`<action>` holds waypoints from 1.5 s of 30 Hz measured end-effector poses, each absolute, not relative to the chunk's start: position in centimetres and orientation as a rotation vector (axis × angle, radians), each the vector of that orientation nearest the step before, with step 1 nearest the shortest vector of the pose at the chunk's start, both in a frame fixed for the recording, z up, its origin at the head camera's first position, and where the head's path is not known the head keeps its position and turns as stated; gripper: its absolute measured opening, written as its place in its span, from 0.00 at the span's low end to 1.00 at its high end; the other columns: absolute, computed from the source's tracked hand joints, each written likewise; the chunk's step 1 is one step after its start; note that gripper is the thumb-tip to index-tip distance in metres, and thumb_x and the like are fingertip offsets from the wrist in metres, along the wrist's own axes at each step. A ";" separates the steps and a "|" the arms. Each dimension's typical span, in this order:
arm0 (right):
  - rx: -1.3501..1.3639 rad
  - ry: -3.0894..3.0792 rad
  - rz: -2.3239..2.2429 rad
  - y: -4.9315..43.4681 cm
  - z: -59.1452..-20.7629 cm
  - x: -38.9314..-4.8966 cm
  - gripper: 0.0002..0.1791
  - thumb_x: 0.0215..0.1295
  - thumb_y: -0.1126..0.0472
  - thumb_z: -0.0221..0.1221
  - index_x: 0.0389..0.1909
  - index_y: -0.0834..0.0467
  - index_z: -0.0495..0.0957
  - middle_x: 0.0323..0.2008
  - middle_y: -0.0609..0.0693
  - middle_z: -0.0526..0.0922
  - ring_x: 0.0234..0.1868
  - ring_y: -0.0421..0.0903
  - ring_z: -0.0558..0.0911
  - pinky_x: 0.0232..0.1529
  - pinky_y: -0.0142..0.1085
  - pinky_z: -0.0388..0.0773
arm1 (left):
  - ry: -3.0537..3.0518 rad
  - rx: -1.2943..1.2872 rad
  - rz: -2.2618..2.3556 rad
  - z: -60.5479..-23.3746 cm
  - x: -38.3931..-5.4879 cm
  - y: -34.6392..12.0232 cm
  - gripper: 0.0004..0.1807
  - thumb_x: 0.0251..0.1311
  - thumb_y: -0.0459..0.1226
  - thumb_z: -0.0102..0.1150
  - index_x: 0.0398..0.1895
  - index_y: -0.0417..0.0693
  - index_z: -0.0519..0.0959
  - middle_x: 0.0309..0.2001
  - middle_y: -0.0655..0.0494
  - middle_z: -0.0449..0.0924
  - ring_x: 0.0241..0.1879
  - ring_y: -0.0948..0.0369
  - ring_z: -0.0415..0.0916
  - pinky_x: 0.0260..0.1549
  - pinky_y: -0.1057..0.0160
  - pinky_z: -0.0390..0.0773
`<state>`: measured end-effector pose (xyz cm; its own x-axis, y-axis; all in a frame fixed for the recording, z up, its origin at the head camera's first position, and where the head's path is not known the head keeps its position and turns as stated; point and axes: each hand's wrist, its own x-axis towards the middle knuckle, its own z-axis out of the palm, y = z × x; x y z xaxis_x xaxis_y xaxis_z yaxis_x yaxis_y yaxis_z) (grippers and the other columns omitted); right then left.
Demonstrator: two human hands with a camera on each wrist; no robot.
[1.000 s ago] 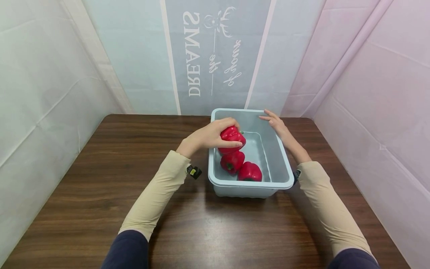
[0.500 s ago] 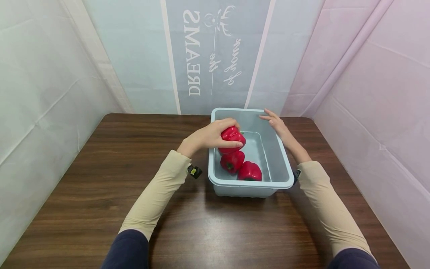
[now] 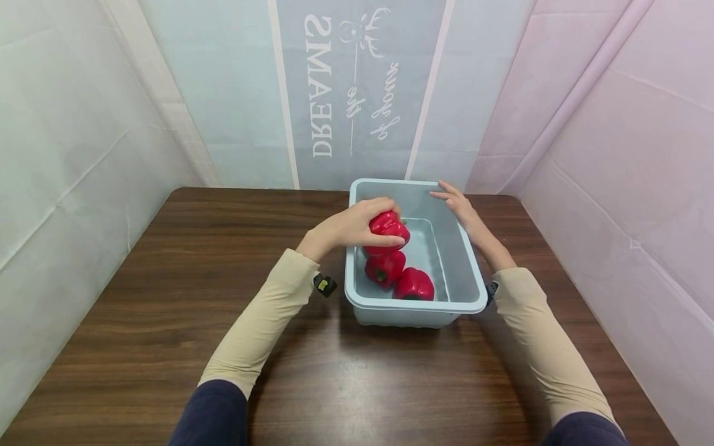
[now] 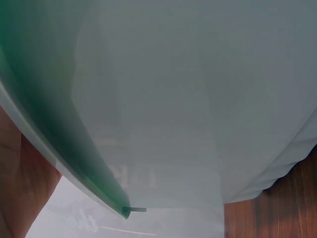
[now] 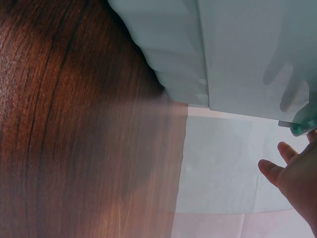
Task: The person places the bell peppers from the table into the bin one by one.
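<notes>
My left hand (image 3: 354,226) grips a red bell pepper (image 3: 389,224) inside the left side of a light blue plastic bin (image 3: 415,306). Two more red peppers lie in the bin: one pepper (image 3: 385,269) just below the gripped one, another pepper (image 3: 414,285) near the front wall. At the far right corner, my right hand (image 3: 468,217) lies at the rim with fingers extended. The left wrist view is mostly the bin's outer wall (image 4: 163,99), with a bit of the left hand (image 4: 29,183) at the edge. Spread fingers (image 5: 271,171) show beside the rim in the right wrist view.
The bin stands on a dark wood table (image 3: 167,310), near its back edge. A printed cloth backdrop (image 3: 362,93) hangs right behind. Pale cloth walls flank the table, the right wall (image 3: 641,217) closer to the bin.
The left hand and its gripped pepper have shifted very slightly to the right. The right hand and the bin stay practically where they were.
</notes>
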<state>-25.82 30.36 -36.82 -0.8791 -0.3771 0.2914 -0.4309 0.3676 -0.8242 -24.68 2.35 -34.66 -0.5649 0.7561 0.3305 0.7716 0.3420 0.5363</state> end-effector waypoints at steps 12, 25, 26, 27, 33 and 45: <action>0.753 -2.560 1.538 30.2 -36.7 -25.7 0.24 0.71 0.63 0.36 0.62 0.70 0.62 0.72 0.58 0.44 0.72 0.57 0.42 0.63 0.64 0.48 | -2.467 -1.472 -1.033 -34.3 -24.6 2.1 0.21 0.53 0.53 0.61 0.46 0.55 0.72 0.46 0.64 0.73 0.49 0.68 0.70 0.49 0.61 0.75; 0.737 -2.582 1.495 30.1 -36.5 -25.5 0.23 0.71 0.63 0.36 0.62 0.71 0.62 0.72 0.60 0.44 0.72 0.57 0.42 0.63 0.63 0.45 | -2.436 -1.509 -1.003 -34.3 -24.6 1.7 0.20 0.54 0.52 0.61 0.46 0.53 0.72 0.45 0.63 0.73 0.48 0.67 0.69 0.52 0.59 0.73; 0.738 -2.584 1.484 30.1 -36.5 -25.5 0.23 0.71 0.63 0.36 0.62 0.71 0.63 0.71 0.60 0.44 0.72 0.57 0.42 0.63 0.63 0.45 | -2.438 -1.510 -1.001 -34.3 -24.6 1.7 0.20 0.54 0.52 0.61 0.46 0.54 0.72 0.45 0.63 0.73 0.48 0.67 0.69 0.52 0.59 0.73; 0.741 -2.581 1.482 30.1 -36.5 -25.5 0.23 0.71 0.63 0.36 0.61 0.71 0.63 0.71 0.60 0.45 0.72 0.57 0.42 0.63 0.63 0.45 | -2.439 -1.512 -1.001 -34.3 -24.6 1.7 0.21 0.54 0.52 0.61 0.46 0.53 0.72 0.45 0.63 0.73 0.48 0.67 0.69 0.52 0.59 0.73; 0.760 -2.559 1.493 30.8 -37.3 -26.7 0.23 0.71 0.61 0.37 0.60 0.70 0.65 0.71 0.60 0.46 0.72 0.58 0.43 0.63 0.64 0.46 | -2.437 -1.518 -1.000 -34.5 -24.6 1.5 0.20 0.54 0.50 0.62 0.46 0.53 0.72 0.45 0.63 0.72 0.47 0.68 0.68 0.52 0.58 0.73; 0.817 -2.622 1.124 32.0 -38.3 -27.9 0.28 0.74 0.49 0.31 0.65 0.58 0.64 0.71 0.56 0.51 0.72 0.55 0.41 0.65 0.60 0.31 | -2.431 -1.519 -0.997 -34.8 -24.9 1.2 0.21 0.54 0.53 0.61 0.47 0.54 0.73 0.46 0.64 0.72 0.48 0.69 0.68 0.53 0.63 0.71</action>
